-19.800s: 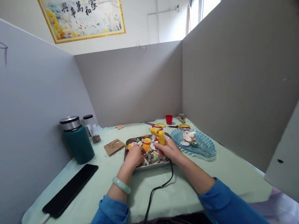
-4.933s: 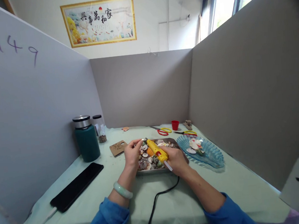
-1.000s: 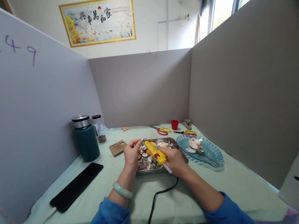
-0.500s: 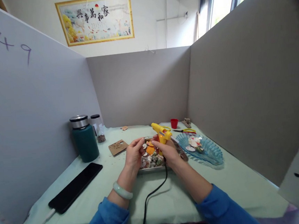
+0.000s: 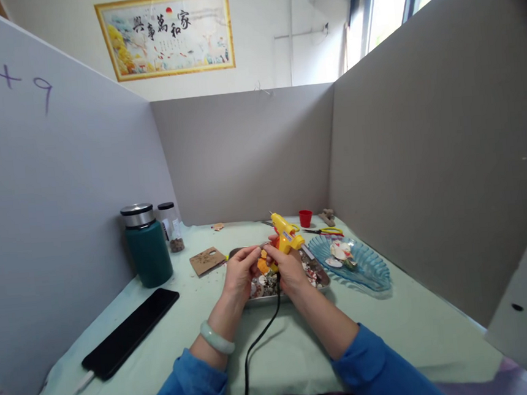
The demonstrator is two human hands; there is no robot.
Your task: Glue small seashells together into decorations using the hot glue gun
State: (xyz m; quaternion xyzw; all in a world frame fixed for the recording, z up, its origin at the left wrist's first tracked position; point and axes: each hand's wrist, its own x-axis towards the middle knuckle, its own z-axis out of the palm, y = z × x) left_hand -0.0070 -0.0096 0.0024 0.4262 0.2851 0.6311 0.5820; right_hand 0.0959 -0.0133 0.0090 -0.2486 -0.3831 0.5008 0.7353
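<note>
My right hand (image 5: 289, 269) is wrapped round a yellow hot glue gun (image 5: 288, 235), whose tip points up and away from me. A black cord (image 5: 262, 333) runs from its handle down to the table's near edge. My left hand (image 5: 241, 274) is closed in a pinch, its fingertips meeting those of my right hand. Whatever lies between these fingertips is too small to make out. Both hands are above a metal tray (image 5: 263, 301) filled with shells and small pieces, among them an orange piece (image 5: 262, 264).
On the left stand a green flask (image 5: 148, 253), a clear jar (image 5: 172, 227), a brown card (image 5: 207, 261) and a phone (image 5: 132, 332). To the right are a blue glass dish (image 5: 371, 268) with pieces, scissors (image 5: 326, 231) and a red cup (image 5: 305, 218). Grey partitions (image 5: 246, 156) surround the table.
My right hand and the glue gun have shifted slightly left, and the fingertips of both hands have come together. More of the tray's right side shows.
</note>
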